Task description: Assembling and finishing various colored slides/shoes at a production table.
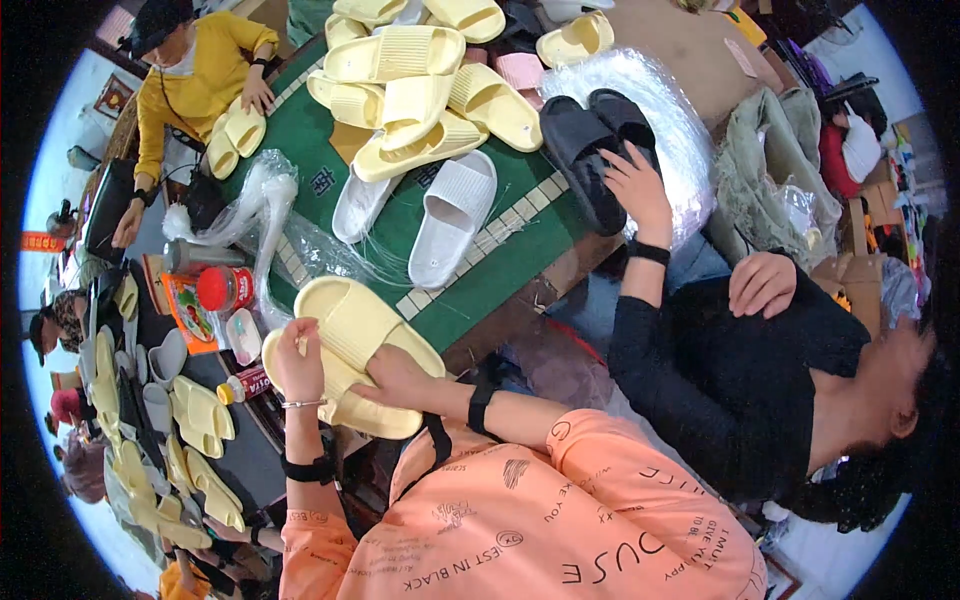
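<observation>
A pair of pale yellow slippers (348,315) is held side by side in front of me, at the near edge of the green table. My left hand (299,355) has its fingers curled at the left edge of the pair. Against the lower slipper lies my right hand (393,378), its fingers bent around the strap and partly hidden by it. Two white-grey slippers (455,215) rest on the table just beyond, with fine clear threads or film around them.
Yellow slippers (405,65) are heaped at the far side of the green table (520,270). On the right, a person in black touches black slippers (590,150) on a clear plastic-wrapped bundle (685,130). Crumpled clear bags (270,200), a red-lidded jar (222,288) and a bottle (245,386) stand left.
</observation>
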The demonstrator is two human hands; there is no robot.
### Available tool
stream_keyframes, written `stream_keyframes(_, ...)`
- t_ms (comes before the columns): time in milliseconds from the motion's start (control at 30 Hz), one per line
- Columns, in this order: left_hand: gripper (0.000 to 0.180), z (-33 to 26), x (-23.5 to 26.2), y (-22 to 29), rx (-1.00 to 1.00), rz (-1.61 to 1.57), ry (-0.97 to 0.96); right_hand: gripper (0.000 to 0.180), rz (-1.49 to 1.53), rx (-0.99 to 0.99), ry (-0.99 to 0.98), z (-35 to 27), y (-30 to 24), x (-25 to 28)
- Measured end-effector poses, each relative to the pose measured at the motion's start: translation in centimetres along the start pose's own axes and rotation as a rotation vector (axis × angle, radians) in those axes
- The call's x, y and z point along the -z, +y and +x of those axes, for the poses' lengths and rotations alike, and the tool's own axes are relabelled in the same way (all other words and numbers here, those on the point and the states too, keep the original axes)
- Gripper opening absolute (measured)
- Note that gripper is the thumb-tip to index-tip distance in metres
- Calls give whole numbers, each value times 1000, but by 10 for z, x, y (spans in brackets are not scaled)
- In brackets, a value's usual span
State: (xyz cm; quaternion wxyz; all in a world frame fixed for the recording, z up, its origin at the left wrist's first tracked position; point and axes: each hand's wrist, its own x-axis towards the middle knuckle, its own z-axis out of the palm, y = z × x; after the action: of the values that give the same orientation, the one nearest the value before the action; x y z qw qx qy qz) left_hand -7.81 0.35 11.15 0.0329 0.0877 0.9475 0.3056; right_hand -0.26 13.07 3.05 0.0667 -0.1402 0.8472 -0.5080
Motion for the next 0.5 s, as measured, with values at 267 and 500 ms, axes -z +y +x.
stream_keyframes(267,40,-13,-3,77,-172,86,269,27,-556,-99,724,12,64,113)
stream_keyframes(500,22,-62,15,-53,242,167,669,43,-445,-501,937,41,165,239)
